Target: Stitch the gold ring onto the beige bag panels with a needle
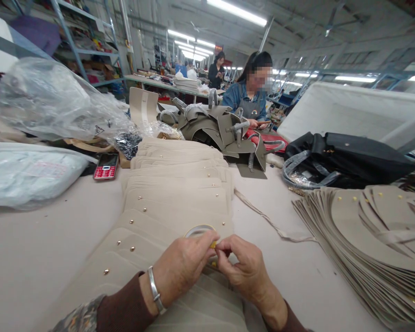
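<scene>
My left hand (190, 258), with a silver bangle at the wrist, is closed round a thin roll of yellow tape (199, 228). Its pale inner ring shows above the fingers. My right hand (244, 263) pinches at the tape's near edge, fingertips almost touching the left thumb; the tape end itself is mostly hidden. Both hands are over a long fanned stack of beige leather-like panels (180, 191) dotted with small metal studs. Just below the fingertips, a stud with a yellow patch (214, 264) shows on a panel.
At right lies another fanned stack of panels (349, 240) with yellow spots, behind it a black bag (359, 154). A strap (259, 212) crosses the table. A red-keyed phone (106, 167) and plastic-wrapped bundle (31, 173) lie left. Grey-brown bag parts (221, 131) and a co-worker (251, 92) are beyond.
</scene>
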The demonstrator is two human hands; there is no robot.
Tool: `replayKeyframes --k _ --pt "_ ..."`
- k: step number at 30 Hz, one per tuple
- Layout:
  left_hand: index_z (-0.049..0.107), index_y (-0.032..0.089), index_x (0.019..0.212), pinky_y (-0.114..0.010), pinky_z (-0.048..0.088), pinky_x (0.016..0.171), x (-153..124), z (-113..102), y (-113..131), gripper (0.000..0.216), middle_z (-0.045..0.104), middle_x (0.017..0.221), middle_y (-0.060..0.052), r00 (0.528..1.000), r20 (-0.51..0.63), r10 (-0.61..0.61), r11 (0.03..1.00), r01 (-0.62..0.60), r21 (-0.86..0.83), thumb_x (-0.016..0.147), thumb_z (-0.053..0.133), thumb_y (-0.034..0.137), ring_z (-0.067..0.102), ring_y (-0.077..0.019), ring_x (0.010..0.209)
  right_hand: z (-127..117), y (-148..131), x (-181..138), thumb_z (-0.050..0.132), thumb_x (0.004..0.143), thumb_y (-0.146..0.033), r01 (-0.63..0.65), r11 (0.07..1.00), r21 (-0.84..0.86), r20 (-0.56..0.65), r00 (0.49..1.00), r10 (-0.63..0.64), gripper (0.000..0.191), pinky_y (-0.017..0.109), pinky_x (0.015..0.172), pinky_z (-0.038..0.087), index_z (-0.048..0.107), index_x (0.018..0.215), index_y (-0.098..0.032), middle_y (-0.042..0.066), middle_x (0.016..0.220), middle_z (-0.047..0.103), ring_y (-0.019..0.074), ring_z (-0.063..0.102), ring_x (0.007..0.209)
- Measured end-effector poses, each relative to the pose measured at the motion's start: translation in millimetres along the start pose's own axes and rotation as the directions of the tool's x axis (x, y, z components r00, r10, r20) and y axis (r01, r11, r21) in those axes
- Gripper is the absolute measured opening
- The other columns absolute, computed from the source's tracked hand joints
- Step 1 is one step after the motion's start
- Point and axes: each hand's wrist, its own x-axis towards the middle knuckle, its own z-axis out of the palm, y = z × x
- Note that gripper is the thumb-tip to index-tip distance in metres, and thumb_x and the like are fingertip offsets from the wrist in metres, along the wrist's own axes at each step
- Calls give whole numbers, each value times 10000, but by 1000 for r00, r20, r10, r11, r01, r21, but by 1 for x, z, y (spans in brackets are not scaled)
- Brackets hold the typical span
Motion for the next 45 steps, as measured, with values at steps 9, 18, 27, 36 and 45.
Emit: replayKeyframes --k 9,18,27,36,45 --pt "485 194 778 -249 318 496 8 11 -11 198 550 653 7 993 -104 61 983 -42 180 918 365 122 508 -138 546 8 -2 7 590 774 -267 -630 678 379 151 765 626 153 192 423 425 600 662 -162 -14 479 599 114 557 415" --pt "478 190 784 -262 310 486 4 18 -14 228 504 647 13 962 -227 153 971 -104 214 948 339 113 465 -142 542 13 33 22 683 697 -361 -716 520 465 102 627 772 231 195 428 480 600 651 -151 -37 475 576 98 544 401" --pt "532 185 874 -321 477 638 16 12 -18 111 586 877 -55 968 163 -189 904 107 415 894 485 86 547 -234 808 6 60 23 719 682 -481 -799 494 343 240 583 777 359 200 465 506 653 717 -130 1 539 624 102 582 440" --pt "534 178 923 -366 518 687 14 14 -18 120 559 937 -73 950 211 -230 903 127 410 921 438 106 527 -249 871 15 56 29 564 795 -342 -695 718 -36 146 708 691 199 198 402 435 603 672 -191 -26 493 575 113 531 394" --pt "551 173 929 -350 520 684 14 11 -18 127 560 936 -77 946 206 -250 900 149 410 916 448 98 529 -243 879 12 59 18 551 836 -393 -581 794 -177 58 799 598 220 248 554 450 609 739 -204 14 614 673 158 617 532"
